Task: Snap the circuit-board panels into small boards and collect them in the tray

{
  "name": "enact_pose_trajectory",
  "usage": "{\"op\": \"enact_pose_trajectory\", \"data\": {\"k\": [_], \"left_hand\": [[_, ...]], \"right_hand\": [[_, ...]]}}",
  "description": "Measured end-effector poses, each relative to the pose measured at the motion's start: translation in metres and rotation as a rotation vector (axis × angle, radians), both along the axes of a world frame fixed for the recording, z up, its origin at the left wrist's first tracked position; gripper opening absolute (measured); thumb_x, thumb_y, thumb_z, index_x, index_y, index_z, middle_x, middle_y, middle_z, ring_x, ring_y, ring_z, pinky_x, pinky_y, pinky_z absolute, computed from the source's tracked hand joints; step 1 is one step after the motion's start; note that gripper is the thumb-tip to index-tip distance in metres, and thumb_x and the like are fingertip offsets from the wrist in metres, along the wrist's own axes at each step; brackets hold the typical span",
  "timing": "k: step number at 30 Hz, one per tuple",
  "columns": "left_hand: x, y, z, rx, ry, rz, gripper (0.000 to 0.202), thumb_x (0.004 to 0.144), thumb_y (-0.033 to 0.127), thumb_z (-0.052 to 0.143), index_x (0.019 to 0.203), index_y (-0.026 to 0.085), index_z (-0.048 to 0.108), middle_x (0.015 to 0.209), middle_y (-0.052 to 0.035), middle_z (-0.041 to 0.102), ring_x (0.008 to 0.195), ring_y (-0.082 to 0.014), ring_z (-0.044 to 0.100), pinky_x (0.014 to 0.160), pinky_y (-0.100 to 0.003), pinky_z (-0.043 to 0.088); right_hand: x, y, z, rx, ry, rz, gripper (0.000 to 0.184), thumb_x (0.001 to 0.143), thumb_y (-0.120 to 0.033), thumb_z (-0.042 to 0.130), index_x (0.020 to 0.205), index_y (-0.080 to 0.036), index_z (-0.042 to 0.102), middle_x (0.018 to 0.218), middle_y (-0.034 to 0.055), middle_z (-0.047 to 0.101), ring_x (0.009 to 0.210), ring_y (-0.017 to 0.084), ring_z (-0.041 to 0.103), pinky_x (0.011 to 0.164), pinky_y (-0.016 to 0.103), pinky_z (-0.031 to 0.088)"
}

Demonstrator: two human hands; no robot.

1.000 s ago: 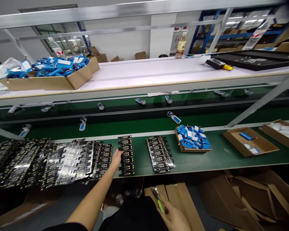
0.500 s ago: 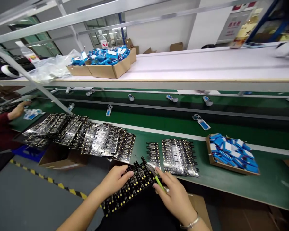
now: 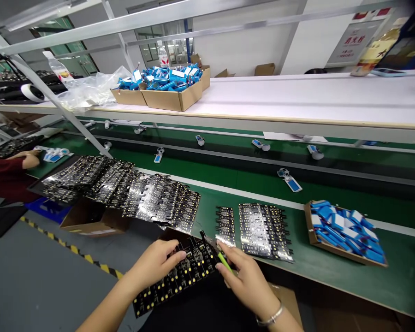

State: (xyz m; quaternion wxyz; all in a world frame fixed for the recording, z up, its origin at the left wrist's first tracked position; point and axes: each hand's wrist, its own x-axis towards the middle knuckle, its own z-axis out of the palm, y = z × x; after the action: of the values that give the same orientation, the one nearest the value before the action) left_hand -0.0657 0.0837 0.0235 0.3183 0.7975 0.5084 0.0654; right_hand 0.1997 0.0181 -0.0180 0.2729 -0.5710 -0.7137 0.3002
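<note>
My left hand [image 3: 159,263] is closed on the upper edge of a black circuit board panel [image 3: 180,279] dotted with yellow pads, held tilted above my lap. My right hand [image 3: 244,272] grips a pair of green-handled cutting pliers [image 3: 224,262]. The metal jaws reach the panel's upper right corner; whether they are closed on it is too small to tell. Just beyond, a small stack of board panels [image 3: 225,223] lies on the green bench, and a wider stack [image 3: 264,232] lies right of it. Many more panels [image 3: 155,200] spread to the left.
A cardboard box of blue battery packs [image 3: 346,233] stands at the right. Small white-and-blue devices [image 3: 290,180] lie on the green belt [image 3: 221,173]. The white shelf [image 3: 280,99] overhangs the bench, carrying another battery box [image 3: 173,99]. Someone's arm [image 3: 10,173] is at the far left.
The view has shifted slightly, so the bench items appear farther right. The panel and both hands sit a little lower left in view. Both grips stay the same.
</note>
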Motion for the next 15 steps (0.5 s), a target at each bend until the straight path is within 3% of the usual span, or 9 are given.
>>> {"op": "enact_pose_trajectory", "data": {"k": [4, 9, 13, 15], "left_hand": [[-0.01, 0.0, -0.001, -0.028, 0.007, 0.02, 0.042, 0.093, 0.053, 0.041, 0.066, 0.02, 0.043, 0.059, 0.0049, 0.045, 0.058, -0.0132, 0.046, 0.057, -0.026, 0.025], [-0.028, -0.002, -0.007, -0.103, -0.085, 0.104, 0.043, 0.092, 0.054, 0.041, 0.065, 0.02, 0.042, 0.06, 0.0055, 0.04, 0.059, -0.0128, 0.041, 0.056, -0.026, 0.025], [-0.039, -0.005, -0.011, -0.115, -0.131, 0.183, 0.043, 0.091, 0.054, 0.042, 0.064, 0.021, 0.037, 0.059, 0.0059, 0.036, 0.059, -0.0126, 0.037, 0.056, -0.026, 0.025], [-0.044, -0.005, -0.012, -0.12, -0.179, 0.223, 0.042, 0.092, 0.053, 0.04, 0.064, 0.021, 0.036, 0.061, 0.0056, 0.036, 0.06, -0.0129, 0.037, 0.057, -0.025, 0.026]], "right_hand": [[-0.018, -0.008, -0.002, 0.082, -0.276, -0.155, 0.049, 0.094, -0.04, 0.046, 0.142, -0.033, 0.043, 0.093, 0.0076, 0.064, 0.08, 0.025, 0.063, 0.073, 0.039, 0.054], [-0.021, -0.007, -0.003, -0.015, -0.068, 0.022, 0.053, 0.092, -0.038, 0.052, 0.143, -0.033, 0.039, 0.102, 0.0046, 0.065, 0.088, 0.019, 0.065, 0.078, 0.029, 0.054], [-0.032, -0.007, -0.01, -0.002, -0.412, -0.064, 0.051, 0.091, -0.029, 0.051, 0.141, -0.034, 0.044, 0.096, 0.0074, 0.066, 0.08, 0.024, 0.065, 0.072, 0.035, 0.053], [-0.038, -0.01, -0.016, -0.058, -0.461, -0.059, 0.051, 0.088, -0.027, 0.053, 0.139, -0.035, 0.047, 0.093, 0.007, 0.066, 0.079, 0.025, 0.066, 0.069, 0.036, 0.053]]}}
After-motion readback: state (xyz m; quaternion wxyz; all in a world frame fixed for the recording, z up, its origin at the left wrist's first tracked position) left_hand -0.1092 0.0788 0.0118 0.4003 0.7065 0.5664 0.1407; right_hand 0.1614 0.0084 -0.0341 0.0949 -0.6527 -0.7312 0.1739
